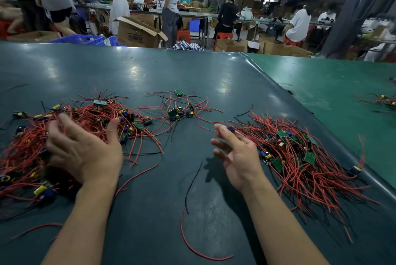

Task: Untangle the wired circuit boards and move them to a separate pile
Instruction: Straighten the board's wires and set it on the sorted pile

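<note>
A big tangled heap of small green circuit boards with red and black wires (32, 146) covers the left of the dark green table (150, 71). My left hand (83, 149) hovers over its right side, fingers spread and holding nothing. A second pile of wired boards (304, 157) lies at the right. My right hand (235, 153) is at that pile's left edge, fingers relaxed and open, with a small blue part of a board (231, 129) touching its fingertip. A small cluster of boards (180, 112) sits between and behind the two piles.
Loose red and black wire pieces (192, 183) lie on the mat between my forearms. A lighter green mat (342, 97) adjoins on the right, with more wired boards (385, 100) at its far edge. Beyond the table are cardboard boxes, blue crates and several people.
</note>
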Available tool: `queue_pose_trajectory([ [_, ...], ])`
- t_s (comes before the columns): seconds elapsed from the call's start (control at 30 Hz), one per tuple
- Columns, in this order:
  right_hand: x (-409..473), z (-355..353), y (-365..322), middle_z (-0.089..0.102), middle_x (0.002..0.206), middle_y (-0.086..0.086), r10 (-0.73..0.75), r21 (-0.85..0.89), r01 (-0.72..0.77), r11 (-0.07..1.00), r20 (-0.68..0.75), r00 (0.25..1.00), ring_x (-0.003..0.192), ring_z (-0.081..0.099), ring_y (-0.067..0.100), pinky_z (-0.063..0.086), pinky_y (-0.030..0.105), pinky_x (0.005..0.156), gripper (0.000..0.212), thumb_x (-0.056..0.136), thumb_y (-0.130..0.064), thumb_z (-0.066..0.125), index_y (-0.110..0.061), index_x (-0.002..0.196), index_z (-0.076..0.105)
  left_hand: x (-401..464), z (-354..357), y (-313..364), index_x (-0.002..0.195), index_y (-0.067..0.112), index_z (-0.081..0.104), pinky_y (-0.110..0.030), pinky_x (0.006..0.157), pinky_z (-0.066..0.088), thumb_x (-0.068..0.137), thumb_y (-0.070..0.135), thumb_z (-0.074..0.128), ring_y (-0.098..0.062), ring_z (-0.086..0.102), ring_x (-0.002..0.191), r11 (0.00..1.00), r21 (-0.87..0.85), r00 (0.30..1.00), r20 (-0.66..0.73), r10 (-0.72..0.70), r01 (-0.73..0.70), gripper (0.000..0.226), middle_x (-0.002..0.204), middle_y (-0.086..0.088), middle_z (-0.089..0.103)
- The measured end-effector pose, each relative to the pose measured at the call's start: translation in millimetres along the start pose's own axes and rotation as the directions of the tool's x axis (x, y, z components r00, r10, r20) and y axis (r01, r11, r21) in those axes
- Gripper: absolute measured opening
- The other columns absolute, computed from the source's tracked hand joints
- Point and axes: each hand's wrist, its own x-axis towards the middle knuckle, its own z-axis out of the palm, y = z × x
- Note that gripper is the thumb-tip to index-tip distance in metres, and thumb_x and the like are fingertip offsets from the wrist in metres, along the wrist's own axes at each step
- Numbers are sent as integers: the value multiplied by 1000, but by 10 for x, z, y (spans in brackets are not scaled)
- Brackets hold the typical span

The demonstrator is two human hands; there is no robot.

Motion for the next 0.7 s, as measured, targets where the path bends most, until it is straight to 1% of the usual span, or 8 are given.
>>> queue_pose_trajectory([
  [0.07, 2, 2, 4, 67, 73, 3, 22, 43, -22, 999, 5, 1000, 56, 64, 12, 49, 19, 48, 12, 90, -4, 63, -7, 98, 71, 1, -42, -22, 152, 5, 15, -64, 112, 12, 88, 61, 56, -46, 10, 146, 999, 49, 1000, -15, -21, 22, 94, 159, -27, 11],
  [0.13, -3, 17, 29, 68, 72, 6, 22, 17, -23, 1000, 27, 999, 53, 63, 14, 49, 20, 47, 14, 89, -2, 63, -9, 102, 67, -68, -78, 60, 149, 5, 24, -59, 114, 15, 91, 50, 57, -45, 18, 144, 988, -13, 984, -92, 155, -157, 81, 156, -27, 22],
  [0.27, -21, 32, 67, 73, 74, 10, 14, -138, 0, 990, 99, 995, 48, 62, 16, 47, 20, 42, 15, 84, -18, 70, -13, 95, 61, -401, -65, 331, 120, 4, 64, -47, 90, 45, 92, 28, 58, -36, 57, 98, 711, -321, 761, -52, 647, -626, 38, 106, -13, 67],
  [0.33, -35, 46, 87, 72, 72, 8, 9, -182, 14, 983, 124, 992, 47, 61, 14, 46, 19, 41, 12, 85, -19, 70, -13, 92, 63, -567, -48, 430, 116, 5, 67, -45, 82, 49, 87, 31, 61, -29, 60, 87, 607, -490, 645, 113, 756, -626, 40, 96, -6, 68],
  [0.43, -49, 62, 138, 69, 67, 2, 11, -258, 27, 966, 145, 989, 46, 59, 11, 45, 18, 42, 11, 88, -14, 68, -12, 99, 68, -670, 7, 472, 120, 6, 65, -44, 81, 50, 84, 42, 62, -23, 61, 85, 595, -585, 559, 270, 784, -551, 51, 94, -1, 67],
  [0.5, -38, 54, 165, 65, 64, -1, 41, -316, 0, 949, 122, 992, 46, 57, 10, 45, 19, 42, 11, 92, -14, 65, -12, 102, 69, -635, 47, 432, 113, 10, 69, -44, 80, 49, 84, 44, 59, -25, 61, 86, 647, -504, 596, 285, 751, -573, 47, 92, 0, 68],
  [0.57, -15, 41, 172, 56, 59, -2, 75, -365, -42, 930, 77, 994, 44, 53, 10, 43, 20, 41, 8, 94, -15, 63, -11, 97, 69, -558, 81, 357, 102, 13, 74, -42, 79, 45, 85, 42, 58, -30, 60, 90, 754, -323, 707, 273, 653, -572, 37, 92, -2, 68],
  [0.7, 31, 135, 128, 51, 56, 1, 93, -400, -41, 916, 113, 989, 44, 51, 11, 44, 21, 43, 6, 94, -11, 62, -9, 95, 67, -442, 136, 261, 104, 15, 73, -44, 85, 38, 88, 30, 67, -35, 55, 101, 944, -48, 893, 311, 326, -328, 23, 104, -10, 67],
])
